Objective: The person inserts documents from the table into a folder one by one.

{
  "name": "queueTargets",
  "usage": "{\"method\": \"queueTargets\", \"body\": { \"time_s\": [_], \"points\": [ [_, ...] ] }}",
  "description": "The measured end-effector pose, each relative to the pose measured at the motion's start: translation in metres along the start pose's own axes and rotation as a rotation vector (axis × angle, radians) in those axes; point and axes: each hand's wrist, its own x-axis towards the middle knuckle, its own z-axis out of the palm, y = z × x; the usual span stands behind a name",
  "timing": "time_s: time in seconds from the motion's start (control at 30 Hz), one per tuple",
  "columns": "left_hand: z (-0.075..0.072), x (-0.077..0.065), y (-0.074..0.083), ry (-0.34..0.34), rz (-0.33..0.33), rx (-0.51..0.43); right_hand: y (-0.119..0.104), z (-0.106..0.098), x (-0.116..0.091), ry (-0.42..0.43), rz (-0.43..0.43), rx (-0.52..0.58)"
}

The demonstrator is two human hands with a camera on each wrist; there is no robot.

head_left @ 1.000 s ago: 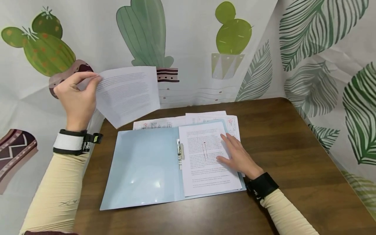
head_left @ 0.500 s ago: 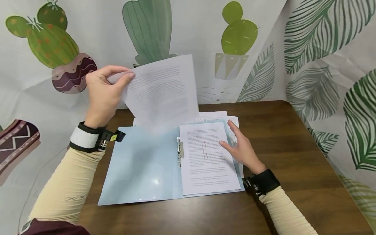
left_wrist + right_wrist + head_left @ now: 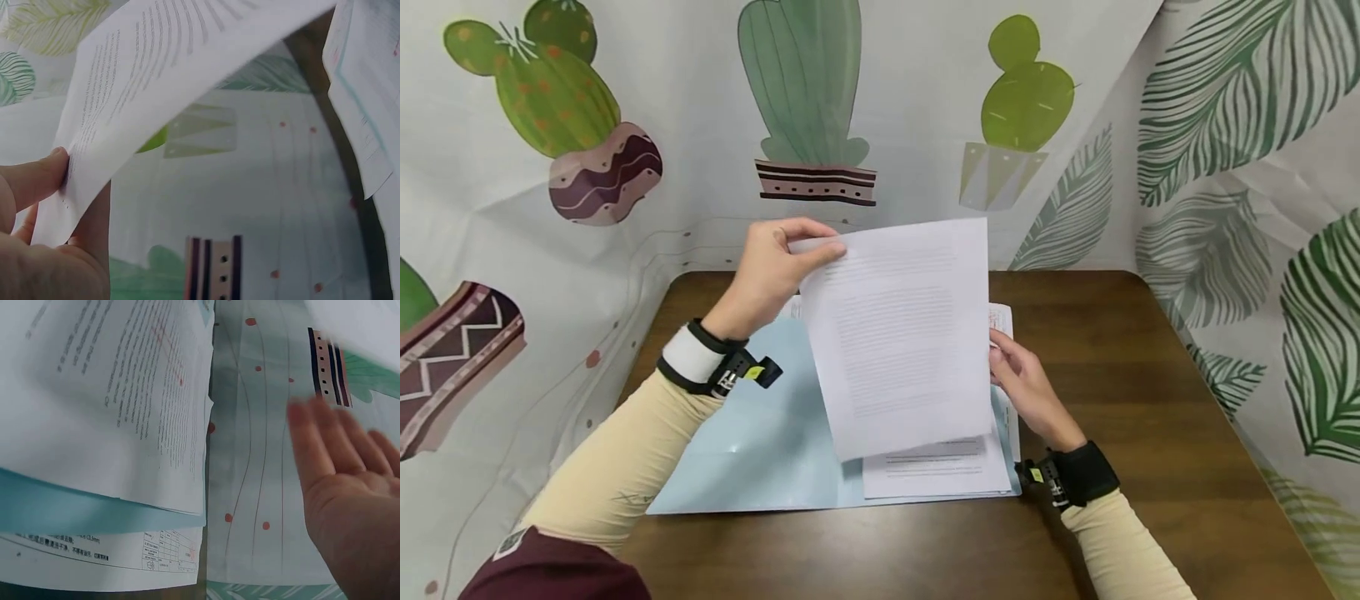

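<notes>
Left hand (image 3: 775,268) pinching sheet (image 3: 898,342), right (image 3: 1032,390) perhaps touching

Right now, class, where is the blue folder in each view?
Head: blue folder low centre, partly behind the lifted sheet.
Left wrist: only its blue edge shows, at right.
Right wrist: its blue strip runs lower left, below printed paper.
Shared landmark: the striped pot printed on the backdrop.

Head view bright; soft shadow on blue folder (image 3: 760,458); wrist views dimmer, right grip (image 3: 350,478) partly blurred.
</notes>
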Motion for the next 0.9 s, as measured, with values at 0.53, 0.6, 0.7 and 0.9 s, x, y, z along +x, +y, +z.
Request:
{"method": "queueTargets", "body": {
  "time_s": [0.53,0.6,0.7,0.9],
  "points": [
    [0.028,0.008,-0.065,-0.012,-0.215,0.025,0.006,0.005,-0.005,0.041,0.047,-0.070],
    [0.030,0.008,-0.072,-0.002,-0.242,0.038,0.007,0.005,-0.005,0.055,0.068,-0.090],
    [0.032,0.007,-0.080,0.010,-0.260,0.062,0.011,0.005,-0.005,0.061,0.091,-0.106],
    [0.035,0.007,-0.092,0.031,-0.207,0.117,0.013,0.005,-0.004,0.061,0.112,-0.085]
  ]
}}
